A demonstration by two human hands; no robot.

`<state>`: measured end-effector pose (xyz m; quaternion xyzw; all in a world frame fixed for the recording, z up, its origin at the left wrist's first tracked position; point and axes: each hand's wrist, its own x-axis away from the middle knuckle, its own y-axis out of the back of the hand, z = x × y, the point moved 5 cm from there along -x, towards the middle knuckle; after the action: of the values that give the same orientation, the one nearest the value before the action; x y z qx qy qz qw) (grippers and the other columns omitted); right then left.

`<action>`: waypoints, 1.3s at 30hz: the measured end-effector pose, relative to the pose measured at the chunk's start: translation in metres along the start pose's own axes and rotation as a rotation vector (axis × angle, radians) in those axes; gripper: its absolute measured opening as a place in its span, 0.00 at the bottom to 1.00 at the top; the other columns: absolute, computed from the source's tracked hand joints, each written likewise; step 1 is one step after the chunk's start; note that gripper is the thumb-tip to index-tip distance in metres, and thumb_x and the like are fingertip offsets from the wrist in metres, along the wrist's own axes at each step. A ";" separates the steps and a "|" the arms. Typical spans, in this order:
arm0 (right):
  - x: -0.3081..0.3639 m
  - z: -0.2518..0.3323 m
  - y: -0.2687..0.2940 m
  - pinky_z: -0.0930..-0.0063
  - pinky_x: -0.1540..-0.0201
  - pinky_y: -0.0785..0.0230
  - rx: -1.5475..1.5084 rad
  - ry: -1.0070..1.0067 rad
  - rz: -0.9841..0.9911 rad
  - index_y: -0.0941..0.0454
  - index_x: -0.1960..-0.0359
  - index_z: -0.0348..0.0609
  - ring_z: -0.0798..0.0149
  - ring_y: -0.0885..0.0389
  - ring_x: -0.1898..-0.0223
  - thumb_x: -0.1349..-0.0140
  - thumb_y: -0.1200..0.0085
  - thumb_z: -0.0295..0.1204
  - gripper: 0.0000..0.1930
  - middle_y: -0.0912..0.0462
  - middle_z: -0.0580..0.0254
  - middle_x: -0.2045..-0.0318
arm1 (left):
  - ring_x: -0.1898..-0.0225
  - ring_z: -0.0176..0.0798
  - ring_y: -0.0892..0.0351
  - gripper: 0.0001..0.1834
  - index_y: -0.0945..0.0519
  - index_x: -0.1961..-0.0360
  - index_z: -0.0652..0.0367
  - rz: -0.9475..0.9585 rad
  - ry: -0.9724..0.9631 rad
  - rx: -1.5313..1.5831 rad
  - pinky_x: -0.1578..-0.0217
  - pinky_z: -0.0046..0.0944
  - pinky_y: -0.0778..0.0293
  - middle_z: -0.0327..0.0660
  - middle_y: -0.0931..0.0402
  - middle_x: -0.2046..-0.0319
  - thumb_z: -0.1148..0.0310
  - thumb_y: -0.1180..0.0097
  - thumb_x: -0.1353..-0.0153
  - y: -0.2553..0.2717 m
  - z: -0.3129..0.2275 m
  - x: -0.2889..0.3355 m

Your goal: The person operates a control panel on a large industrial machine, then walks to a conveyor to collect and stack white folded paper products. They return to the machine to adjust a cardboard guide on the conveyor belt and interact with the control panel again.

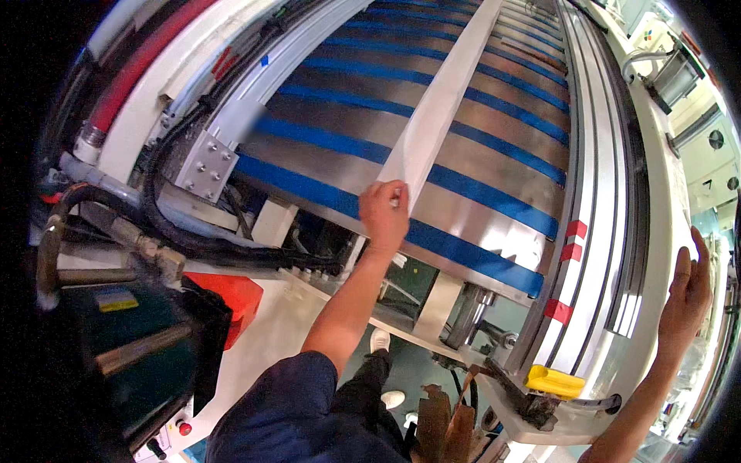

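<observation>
A long white strip [438,100], folded lengthwise and thin like cloth or film, runs from the far end of the machine bed toward me. My left hand [384,212] is closed around its near end, just above the bed's front edge. Beneath the strip lies a metal machine bed [340,174] crossed by blue bands [471,185]. Off to the right, my right hand [685,289] has its fingers stretched out beside the cream side frame [656,193] and holds nothing. Whether its palm touches the frame I cannot tell.
Silver rails with red tape [576,229] border the bed on the right, ending near a yellow block [554,382]. Black cables [154,193] and a bolted bracket [207,166] sit at left. A red part [231,301] and a red button [184,427] are lower left.
</observation>
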<state>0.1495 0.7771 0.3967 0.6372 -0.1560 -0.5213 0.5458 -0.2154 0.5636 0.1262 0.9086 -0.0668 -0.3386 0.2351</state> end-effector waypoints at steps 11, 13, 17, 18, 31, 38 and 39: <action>-0.005 -0.026 -0.002 0.86 0.75 0.41 -0.073 0.082 0.119 0.33 0.37 0.44 0.81 0.32 0.75 0.28 0.61 0.40 0.22 0.21 0.59 0.50 | 0.76 0.43 0.24 0.07 0.24 0.73 0.52 0.314 -0.318 -0.005 0.77 0.44 0.31 0.37 0.29 0.80 0.70 0.40 0.55 -0.060 -0.093 0.063; -0.007 -0.023 -0.001 0.86 0.76 0.45 -0.099 0.072 0.123 0.33 0.36 0.44 0.81 0.38 0.77 0.28 0.60 0.39 0.22 0.21 0.61 0.51 | 0.77 0.42 0.25 0.06 0.25 0.73 0.52 0.382 -0.314 -0.040 0.78 0.43 0.31 0.36 0.30 0.81 0.70 0.41 0.55 -0.067 -0.101 0.069; -0.010 -0.017 -0.005 0.84 0.77 0.53 -0.193 0.111 0.082 0.33 0.36 0.46 0.82 0.47 0.79 0.27 0.60 0.38 0.21 0.22 0.70 0.58 | 0.81 0.41 0.27 0.07 0.26 0.73 0.52 0.326 -0.299 0.071 0.82 0.42 0.33 0.36 0.33 0.84 0.70 0.42 0.55 -0.075 -0.112 0.080; -0.010 -0.017 -0.006 0.84 0.77 0.53 -0.218 0.085 0.084 0.33 0.36 0.46 0.82 0.47 0.79 0.27 0.59 0.38 0.21 0.23 0.72 0.61 | 0.81 0.42 0.27 0.06 0.26 0.73 0.52 0.332 -0.282 0.101 0.83 0.42 0.33 0.37 0.33 0.84 0.70 0.42 0.54 -0.076 -0.116 0.081; -0.008 0.002 0.000 0.84 0.76 0.48 -0.057 0.044 0.074 0.31 0.38 0.45 0.81 0.40 0.79 0.29 0.57 0.37 0.21 0.30 0.72 0.77 | 0.83 0.40 0.26 0.08 0.19 0.62 0.57 0.283 0.523 0.254 0.79 0.39 0.31 0.40 0.26 0.85 0.67 0.41 0.42 -0.039 -0.063 0.096; -0.010 0.009 -0.008 0.81 0.76 0.38 -0.094 0.070 0.120 0.30 0.39 0.44 0.80 0.30 0.76 0.29 0.55 0.37 0.20 0.20 0.64 0.70 | 0.71 0.49 0.21 0.31 0.37 0.36 0.50 0.849 -0.058 0.142 0.73 0.49 0.27 0.44 0.22 0.72 0.64 0.45 0.41 -0.056 -0.121 0.125; -0.009 0.013 -0.008 0.81 0.77 0.40 -0.100 0.077 0.118 0.30 0.39 0.45 0.79 0.31 0.77 0.30 0.53 0.37 0.20 0.21 0.66 0.76 | 0.70 0.49 0.21 0.32 0.38 0.35 0.50 0.939 -0.086 0.092 0.72 0.49 0.27 0.45 0.22 0.72 0.63 0.46 0.41 -0.059 -0.124 0.132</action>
<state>0.1320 0.7798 0.3959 0.6183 -0.1458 -0.4703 0.6125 -0.0371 0.6263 0.1031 0.7747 -0.4949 -0.2299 0.3193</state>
